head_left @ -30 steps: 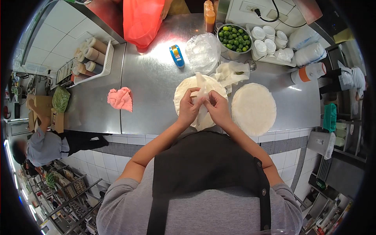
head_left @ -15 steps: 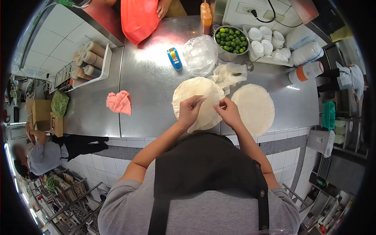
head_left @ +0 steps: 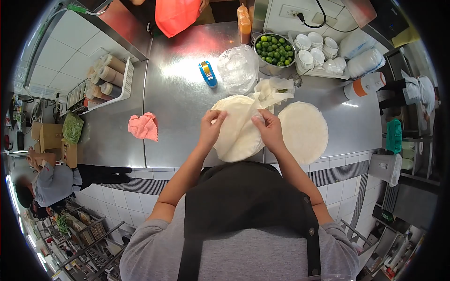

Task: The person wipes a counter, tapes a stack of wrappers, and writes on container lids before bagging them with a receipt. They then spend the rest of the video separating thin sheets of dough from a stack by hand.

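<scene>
A thin pale round sheet (head_left: 241,124) is pinched at its left edge by my left hand (head_left: 212,126) and at its upper right by my right hand (head_left: 269,129). It is partly lifted and creased over a stack of similar rounds (head_left: 234,152) on the steel counter. To the right lies a second pale round stack (head_left: 303,133), touched by neither hand. Crumpled pale sheets (head_left: 272,92) lie just beyond my right hand, beside a clear plastic bag (head_left: 237,69).
Beyond are a blue tape dispenser (head_left: 207,74), a bowl of limes (head_left: 275,50), sauce bottles (head_left: 245,29) and a tray of white cups (head_left: 323,71). A pink cloth (head_left: 143,126) lies left. One person in a red apron (head_left: 177,16) stands across the counter (head_left: 178,112).
My hands have spread apart, the left moving left and the sheet stretching between them. The red apron across the counter has shifted right and away.
</scene>
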Available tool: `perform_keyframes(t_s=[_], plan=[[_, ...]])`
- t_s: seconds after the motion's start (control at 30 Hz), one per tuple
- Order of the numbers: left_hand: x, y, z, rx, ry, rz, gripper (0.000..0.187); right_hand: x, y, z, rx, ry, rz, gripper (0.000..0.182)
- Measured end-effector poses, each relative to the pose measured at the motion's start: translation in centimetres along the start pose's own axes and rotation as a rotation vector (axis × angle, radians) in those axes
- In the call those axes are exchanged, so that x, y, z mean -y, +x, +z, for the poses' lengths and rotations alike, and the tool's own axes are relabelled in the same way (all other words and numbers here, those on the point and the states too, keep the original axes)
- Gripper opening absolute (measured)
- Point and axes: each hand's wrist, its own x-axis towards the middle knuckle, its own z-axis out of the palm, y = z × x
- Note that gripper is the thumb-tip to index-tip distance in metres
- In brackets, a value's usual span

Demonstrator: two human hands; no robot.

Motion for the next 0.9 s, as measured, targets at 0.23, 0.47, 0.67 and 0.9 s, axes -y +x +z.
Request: perform_keyframes(t_s=[0.23, 0.47, 0.67, 0.9], plan=[[-9.6, 2.0, 0.0, 0.308, 0.178, 0.034, 0.045, 5.5, -0.1, 1.3, 0.129, -0.147, -0.024, 0.022], [-9.1, 3.7, -1.5, 0.302, 0.015, 0.15, 0.021, 5.0, 0.3, -3.0, 0.144, -0.203, 0.014, 0.016], [-8.1, 3.5, -1.2, 0.144, -0.212, -0.204, 0.016, 1.9, -0.4, -4.9, -0.076, -0.178, 0.258, 0.015], [-10.8, 1.1, 0.9, 0.376, -0.282, -0.139, 0.026, 6.1, 0.2, -2.8, -0.088, 0.1, 0.23, 0.016]])
